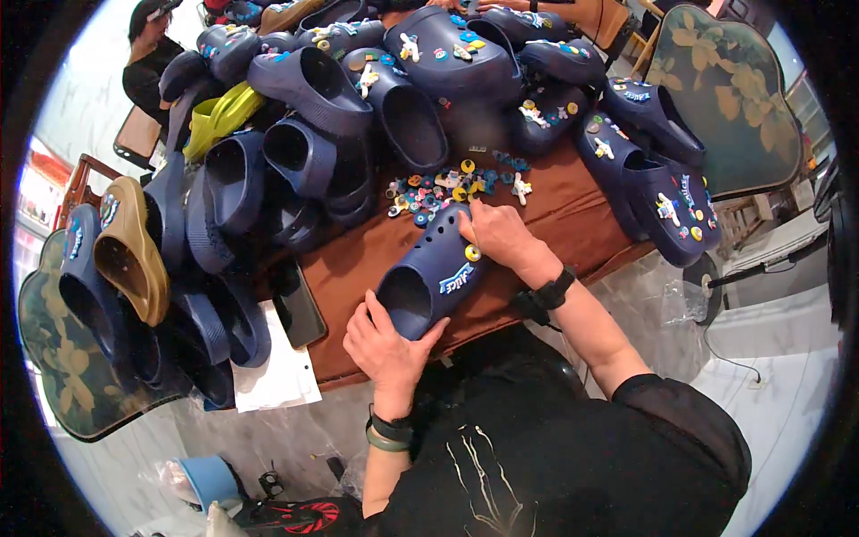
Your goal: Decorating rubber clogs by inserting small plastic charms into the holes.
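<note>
A navy blue clog [409,279] lies in front of me with its toe pointing away and its opening toward me. My left hand [386,345] holds its heel, thumb on one side and fingers on the other. At the toe, my right hand [503,234] is closed on the clog's right edge; whether a small piece is pinched there is hidden. On the clog's right side are a blue-and-white lettered charm [457,278] and a round yellow charm [472,252]. Just beyond the toe, a loose pile of colourful shoe charms [438,190] is spread on the brown cloth.
Many navy clogs [309,85] are heaped at the back and left, with a tan clog [134,246] and a lime one [219,118] among them. Decorated clogs [667,192] stand at the right. A dark phone [298,304] and white papers [276,367] lie left. A person [148,58] is beyond.
</note>
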`<state>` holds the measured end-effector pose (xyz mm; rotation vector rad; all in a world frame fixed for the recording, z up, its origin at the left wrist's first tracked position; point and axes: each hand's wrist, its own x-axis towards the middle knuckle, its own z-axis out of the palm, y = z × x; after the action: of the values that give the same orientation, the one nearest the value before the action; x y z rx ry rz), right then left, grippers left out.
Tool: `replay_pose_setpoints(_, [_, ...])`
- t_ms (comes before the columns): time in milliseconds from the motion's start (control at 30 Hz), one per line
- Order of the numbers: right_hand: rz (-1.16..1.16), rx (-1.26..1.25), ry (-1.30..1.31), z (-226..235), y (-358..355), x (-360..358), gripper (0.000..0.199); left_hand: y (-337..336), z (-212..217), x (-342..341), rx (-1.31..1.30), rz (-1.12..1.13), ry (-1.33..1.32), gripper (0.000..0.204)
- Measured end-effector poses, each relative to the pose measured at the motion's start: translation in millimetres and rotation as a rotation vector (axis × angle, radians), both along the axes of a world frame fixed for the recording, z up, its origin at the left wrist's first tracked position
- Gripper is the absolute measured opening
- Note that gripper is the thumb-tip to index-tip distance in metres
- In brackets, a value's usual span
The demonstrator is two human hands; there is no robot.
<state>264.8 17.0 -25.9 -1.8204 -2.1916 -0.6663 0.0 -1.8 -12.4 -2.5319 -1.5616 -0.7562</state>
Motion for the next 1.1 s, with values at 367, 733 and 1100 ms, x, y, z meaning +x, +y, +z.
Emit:
replay_pose_setpoints(367, [-0.252,-0.062,0.248,-7.5,5.2,-0.7,0.012,1.6,3.2,-1.5,-0.02,-0.003,-0.031,0.104])
replay_pose_setpoints(733, [-0.396,0.071,0.812,-17.2,12.6,16.8,0.028,-1.9,1.7,-0.6,-0.022,0.017,-0.03,0.106])
replay_pose_setpoints(1100, [0.236,-0.414,1.155,10.1,-26.6,0.9,0.056,0.8,0.7,-1.3,-0.022,0.01,-0.014,0.104])
